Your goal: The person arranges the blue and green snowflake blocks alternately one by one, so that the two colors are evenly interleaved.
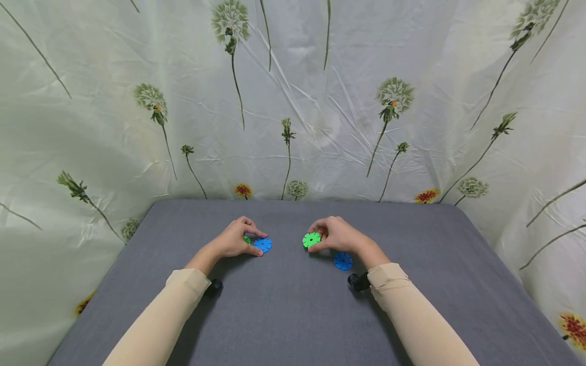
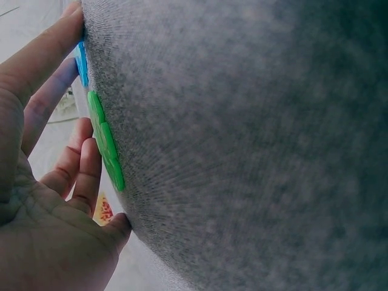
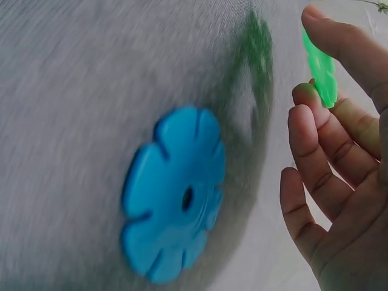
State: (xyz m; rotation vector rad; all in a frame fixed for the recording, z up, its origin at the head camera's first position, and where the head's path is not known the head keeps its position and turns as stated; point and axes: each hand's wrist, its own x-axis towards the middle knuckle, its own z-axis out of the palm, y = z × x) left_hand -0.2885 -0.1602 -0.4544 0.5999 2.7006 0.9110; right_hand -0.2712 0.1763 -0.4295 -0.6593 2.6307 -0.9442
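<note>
A blue notched disc (image 1: 263, 244) lies on the grey cloth between the thumb and index finger of the left hand (image 1: 233, 239), which pinches it at its edges. Partly hidden under that hand is a green disc (image 1: 246, 239), seen edge-on in the left wrist view (image 2: 105, 140). The right hand (image 1: 341, 235) holds another green disc (image 1: 311, 240) between thumb and fingers, raised off the cloth with its shadow below. Under the right hand a second blue disc (image 1: 343, 261) lies flat; in the right wrist view this blue disc (image 3: 176, 194) shows its centre hole.
The grey cloth-covered table (image 1: 284, 315) spreads around both hands. Behind it hangs a pale curtain (image 1: 320, 127) with a dandelion print. Dark wrist-camera mounts stick out at the left wrist (image 1: 214, 287) and the right wrist (image 1: 358, 282).
</note>
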